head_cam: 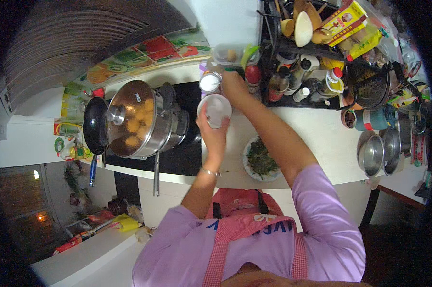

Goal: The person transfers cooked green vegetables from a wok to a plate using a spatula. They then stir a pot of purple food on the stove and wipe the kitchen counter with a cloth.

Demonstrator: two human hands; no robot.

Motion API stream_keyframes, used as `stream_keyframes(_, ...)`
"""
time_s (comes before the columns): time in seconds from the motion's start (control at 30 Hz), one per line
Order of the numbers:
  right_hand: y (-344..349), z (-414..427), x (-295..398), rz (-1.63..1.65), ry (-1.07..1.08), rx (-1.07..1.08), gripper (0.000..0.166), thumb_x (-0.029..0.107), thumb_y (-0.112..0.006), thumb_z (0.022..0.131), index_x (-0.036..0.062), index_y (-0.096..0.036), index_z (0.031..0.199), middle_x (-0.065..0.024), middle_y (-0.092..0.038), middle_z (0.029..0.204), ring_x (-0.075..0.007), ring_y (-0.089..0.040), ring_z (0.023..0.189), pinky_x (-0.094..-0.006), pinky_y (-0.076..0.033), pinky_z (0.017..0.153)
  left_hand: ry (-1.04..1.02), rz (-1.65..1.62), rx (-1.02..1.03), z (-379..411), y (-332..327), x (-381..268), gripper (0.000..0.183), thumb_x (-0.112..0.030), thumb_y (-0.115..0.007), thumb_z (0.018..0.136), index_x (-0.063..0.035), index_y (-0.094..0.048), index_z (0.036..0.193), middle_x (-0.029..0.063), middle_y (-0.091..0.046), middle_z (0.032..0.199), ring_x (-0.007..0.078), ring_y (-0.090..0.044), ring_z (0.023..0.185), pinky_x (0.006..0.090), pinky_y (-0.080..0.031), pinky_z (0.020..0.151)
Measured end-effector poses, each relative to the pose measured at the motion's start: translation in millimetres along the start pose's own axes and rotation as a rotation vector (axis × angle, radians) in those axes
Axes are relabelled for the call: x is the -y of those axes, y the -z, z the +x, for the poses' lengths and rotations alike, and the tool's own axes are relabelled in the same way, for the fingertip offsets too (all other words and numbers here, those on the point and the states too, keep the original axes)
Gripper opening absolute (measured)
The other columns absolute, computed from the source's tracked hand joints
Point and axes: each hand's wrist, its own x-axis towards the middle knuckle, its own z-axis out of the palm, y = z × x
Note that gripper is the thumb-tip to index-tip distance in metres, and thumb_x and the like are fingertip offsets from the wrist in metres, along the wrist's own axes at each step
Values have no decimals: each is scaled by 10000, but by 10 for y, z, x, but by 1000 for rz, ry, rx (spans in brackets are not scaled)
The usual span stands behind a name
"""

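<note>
My left hand [213, 138] holds a small white bowl [220, 107] over the counter, beside the cooktop. The inside of the bowl looks pale and its contents are blurred. My right hand [234, 88] reaches past the bowl to the back of the counter. Its fingers are beside an open jar of white contents [209, 83], and a thin metal edge shows between them. Whether those fingers grip anything is hidden. Below my right forearm sits a white plate of dark leafy greens [260, 159].
A lidded steamer pot [133, 118] stands on the black cooktop [190, 154], with a black frying pan [95, 125] to its left. Behind my right hand are a clear plastic container [223, 53] and a red-topped jar [252, 73]. Sauce bottles [295, 79] and metal bowls [371, 155] stand right.
</note>
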Motion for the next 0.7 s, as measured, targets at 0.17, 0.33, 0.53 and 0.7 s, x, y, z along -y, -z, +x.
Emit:
stream_keyframes(0.17, -461, 425, 25, -98, -40, -26, 155, 69, -580, 825, -17, -707, 845, -246, -684, 863, -389, -690, 829, -470, -574, 703, 72, -10, 206, -621, 473, -56, 761, -6, -740, 713, -72, -402, 1392, 139, -429, 1402, 304, -451, 1240, 399, -401, 1021)
stream_keyframes(0.33, -529, 463, 10, -155, 29, -94, 185, 94, -550, 846, -19, -696, 854, -228, -683, 844, -378, -691, 815, -469, -570, 696, 91, -22, 244, -852, 742, 75, 778, -2, -725, 684, -74, -406, 1389, 129, -423, 1418, 299, -407, 1282, 411, -384, 1039)
stream_keyframes(0.53, -289, 473, 266, -255, 196, -159, 181, 84, -539, 838, -12, -692, 834, -219, -682, 825, -359, -693, 789, -453, -568, 673, 113, -75, 254, -942, 804, 212, 747, -86, -737, 690, -51, -433, 1371, 172, -443, 1395, 344, -400, 1279, 437, -321, 1077)
stream_keyframes(0.7, -137, 440, 499, -352, 283, -9, 179, 69, -540, 830, -26, -689, 860, -239, -673, 889, -378, -681, 834, -477, -560, 731, 48, -69, 279, -944, 838, 236, 731, -103, -735, 723, -72, -418, 1381, 139, -426, 1423, 313, -403, 1278, 416, -388, 1020)
